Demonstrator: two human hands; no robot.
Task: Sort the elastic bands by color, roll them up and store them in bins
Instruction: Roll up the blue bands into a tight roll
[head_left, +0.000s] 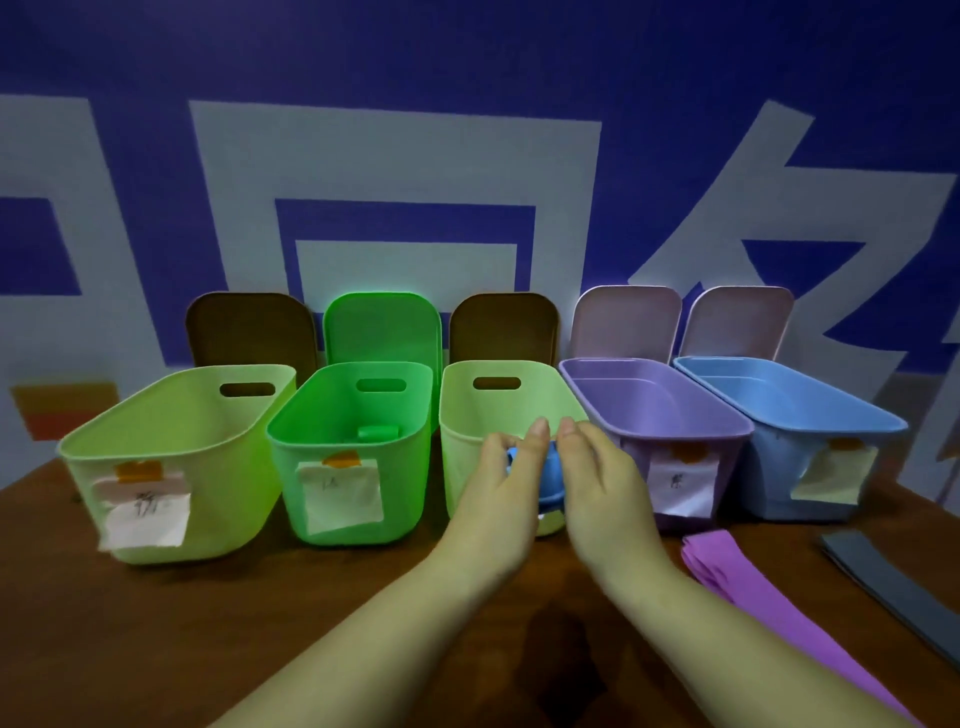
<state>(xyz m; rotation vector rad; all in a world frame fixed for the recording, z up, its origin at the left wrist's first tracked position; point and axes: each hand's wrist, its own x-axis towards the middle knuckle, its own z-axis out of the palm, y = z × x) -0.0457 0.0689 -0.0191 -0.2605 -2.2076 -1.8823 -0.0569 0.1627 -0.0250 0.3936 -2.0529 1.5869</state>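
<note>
Five open bins stand in a row on a brown table (156, 649), each with a paper label taped to its front wall and a lid propped behind it. Both hands meet in front of the third bin (467, 415). The left hand (498, 488) and the right hand (597, 478) together hold a blue roll (550, 475), a rolled-up elastic band, between them. The left fingers curl round its left end; the right fingers and thumb close on its right side. The roll is held above the table, level with the front wall of the third bin and clear of the blue bin (810, 410) at the far right.

One green roll (378, 432) already lies inside the second, green bin (343, 499). A flat purple band (753, 587) and a flat grey band (893, 577) lie unrolled on the table to the right, near the purple bin (675, 415) and the blue one.

Handling: the band is probably light, soft and springy, so the roll would tend to uncoil once pressure is let off. A grip across the outer wrap, pinning the loose tail, appears safest; gripping by the ends alone may let the coil telescope. By colour, the roll seems to belong in the blue bin, well to the right of where it is now held. Whether the rolling is finished cannot be told, as the fingers hide the tail.
</note>
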